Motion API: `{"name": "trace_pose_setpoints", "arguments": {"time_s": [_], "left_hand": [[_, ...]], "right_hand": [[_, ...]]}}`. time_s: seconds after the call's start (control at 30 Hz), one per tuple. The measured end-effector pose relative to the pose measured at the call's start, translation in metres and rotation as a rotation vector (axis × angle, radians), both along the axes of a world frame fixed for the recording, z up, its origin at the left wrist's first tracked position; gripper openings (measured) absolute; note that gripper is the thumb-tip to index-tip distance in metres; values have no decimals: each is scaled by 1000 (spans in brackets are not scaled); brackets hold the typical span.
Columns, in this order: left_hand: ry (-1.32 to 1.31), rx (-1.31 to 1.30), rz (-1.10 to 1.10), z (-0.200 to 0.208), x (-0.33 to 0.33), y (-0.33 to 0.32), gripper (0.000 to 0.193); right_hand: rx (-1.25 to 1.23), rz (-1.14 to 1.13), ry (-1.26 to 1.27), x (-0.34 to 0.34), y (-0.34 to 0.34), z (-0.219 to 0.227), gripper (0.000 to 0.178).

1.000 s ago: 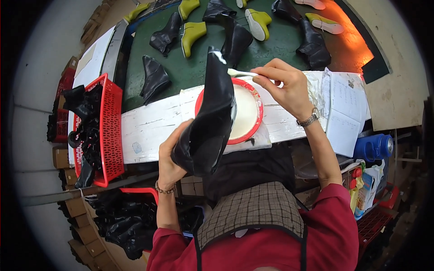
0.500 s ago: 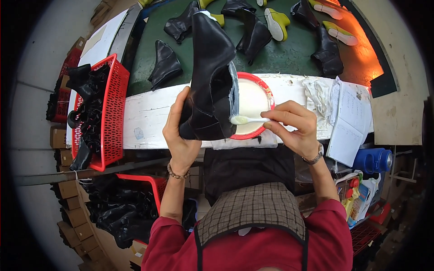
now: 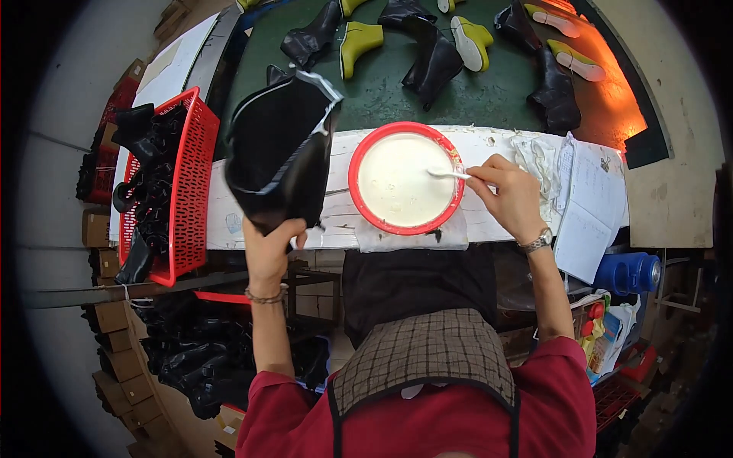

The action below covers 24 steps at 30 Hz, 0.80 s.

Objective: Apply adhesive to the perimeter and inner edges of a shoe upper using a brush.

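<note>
A black leather boot upper [image 3: 301,179] is gripped at its lower end by my left hand [image 3: 269,256]. It is tilted so its wide opening faces me, and a pale, whitish strip runs along the opening's edge. Between the thumb and fingers of my right hand [image 3: 510,197] is the handle of a small white brush [image 3: 449,174]. The brush head reaches over the red-rimmed bowl [image 3: 359,156] of creamy white liquid; whether it touches the liquid I cannot tell. That bowl stands on the white board in front of me.
On the green table [image 3: 366,95] lie several black boot uppers and yellow-green shoe lasts [image 3: 359,46]. A red basket [image 3: 197,175] of black pieces stands at the left. To the right are crumpled cloth [image 3: 534,164], an open notebook [image 3: 588,210] and a blue jug [image 3: 628,272].
My left hand has moved the boot upper left, away from the bowl, and turned it. My right hand has brought the brush from the upper's edge over the white liquid.
</note>
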<state>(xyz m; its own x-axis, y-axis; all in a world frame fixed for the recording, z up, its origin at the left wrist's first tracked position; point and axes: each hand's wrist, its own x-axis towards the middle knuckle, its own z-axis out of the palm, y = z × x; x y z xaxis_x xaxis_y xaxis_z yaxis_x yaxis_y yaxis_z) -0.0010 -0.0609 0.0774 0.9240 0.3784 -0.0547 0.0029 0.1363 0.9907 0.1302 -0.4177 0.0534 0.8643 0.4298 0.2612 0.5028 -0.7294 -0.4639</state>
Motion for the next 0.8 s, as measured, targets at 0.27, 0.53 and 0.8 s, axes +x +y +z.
{"name": "trace_pose_setpoints", "arguments": {"time_s": [0.27, 0.53, 0.8], "left_hand": [[79, -545, -400, -5, -31, 46, 54], [115, -838, -577, -25, -33, 38, 66], [-137, -1217, -733, -35, -25, 25, 73]], "right_hand": [[158, -45, 135, -3, -7, -13, 12], [556, 159, -72, 16, 15, 30, 21], [635, 349, -68, 37, 30, 18, 20]]}}
